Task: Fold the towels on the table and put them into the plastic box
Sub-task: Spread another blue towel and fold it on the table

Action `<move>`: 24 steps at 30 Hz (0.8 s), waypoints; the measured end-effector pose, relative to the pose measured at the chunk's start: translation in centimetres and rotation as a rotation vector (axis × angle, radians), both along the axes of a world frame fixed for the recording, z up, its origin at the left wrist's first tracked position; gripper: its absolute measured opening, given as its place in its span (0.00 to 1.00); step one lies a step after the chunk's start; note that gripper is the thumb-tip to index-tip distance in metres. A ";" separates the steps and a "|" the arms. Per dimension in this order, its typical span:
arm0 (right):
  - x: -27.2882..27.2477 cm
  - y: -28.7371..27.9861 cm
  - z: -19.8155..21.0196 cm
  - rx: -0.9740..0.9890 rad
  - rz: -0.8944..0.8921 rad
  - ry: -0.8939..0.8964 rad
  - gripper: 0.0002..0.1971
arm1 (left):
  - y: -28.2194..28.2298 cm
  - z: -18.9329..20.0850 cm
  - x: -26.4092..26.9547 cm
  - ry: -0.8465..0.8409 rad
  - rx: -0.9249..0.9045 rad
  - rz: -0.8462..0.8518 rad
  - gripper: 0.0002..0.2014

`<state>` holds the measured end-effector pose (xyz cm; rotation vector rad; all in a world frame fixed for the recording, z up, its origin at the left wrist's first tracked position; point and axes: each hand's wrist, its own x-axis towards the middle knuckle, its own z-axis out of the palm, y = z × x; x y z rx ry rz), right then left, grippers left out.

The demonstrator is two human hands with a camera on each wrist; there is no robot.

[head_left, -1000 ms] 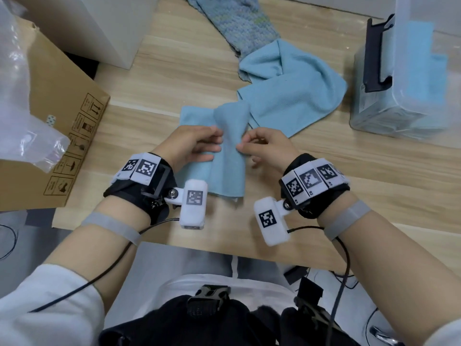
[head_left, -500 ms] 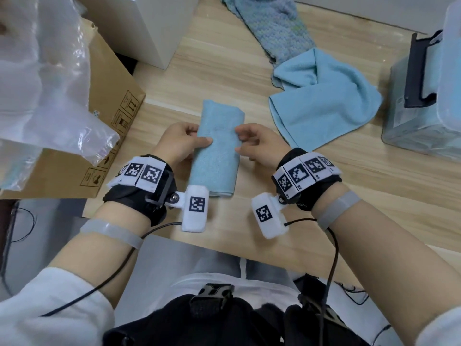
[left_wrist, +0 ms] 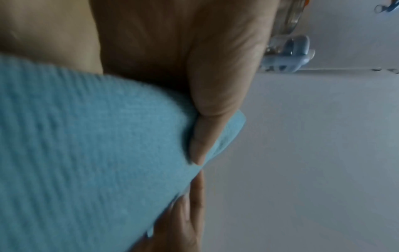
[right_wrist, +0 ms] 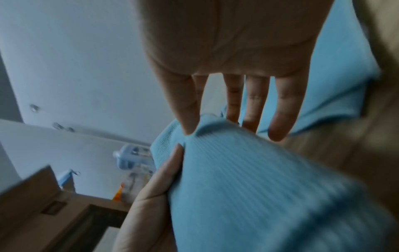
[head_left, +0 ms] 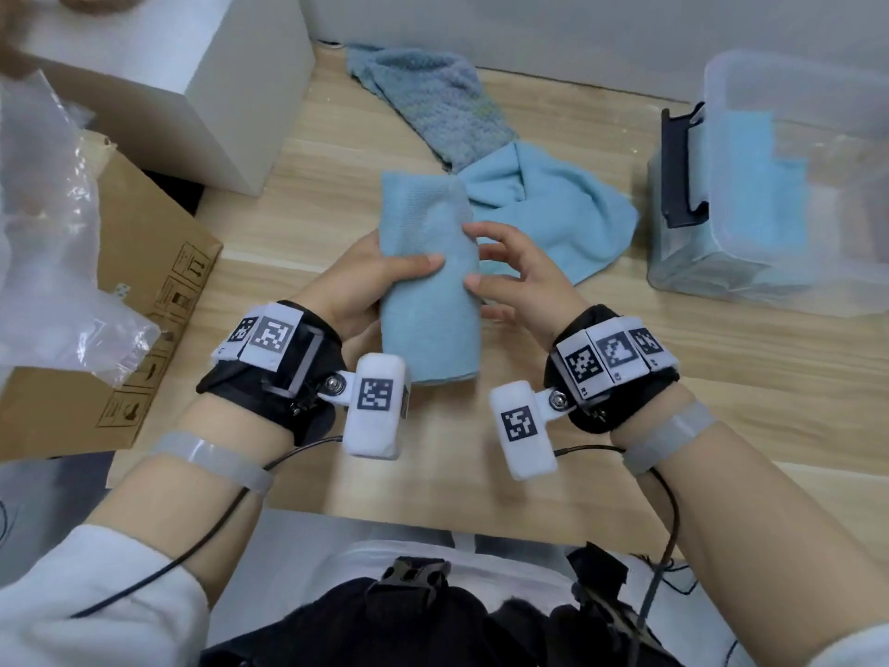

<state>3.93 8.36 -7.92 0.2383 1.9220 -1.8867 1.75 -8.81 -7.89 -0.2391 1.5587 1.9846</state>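
Towels three (one held), two hands

Soft, even light fills the head view, with faint shadows on the pale wooden surface and wide-angle bending at the edges. Both wrist views are dimmer and bluish. There the ribbed light-blue folded towel smears with motion blur near the lens.

Cardboard box, plastic bag, white block left.
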 end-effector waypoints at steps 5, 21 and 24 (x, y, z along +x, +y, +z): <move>0.1 6.3 3.6 -0.082 -0.098 0.214 0.25 | 8.1 3.1 -1.3 0.132 0.129 -0.133 0.17; -8.4 34.7 6.8 0.552 -0.220 0.052 0.22 | 25.5 2.6 -7.5 0.097 -0.299 -0.093 0.10; -10.4 35.6 4.6 0.670 -0.092 -0.040 0.24 | 25.6 2.2 -8.0 0.114 -0.351 -0.086 0.12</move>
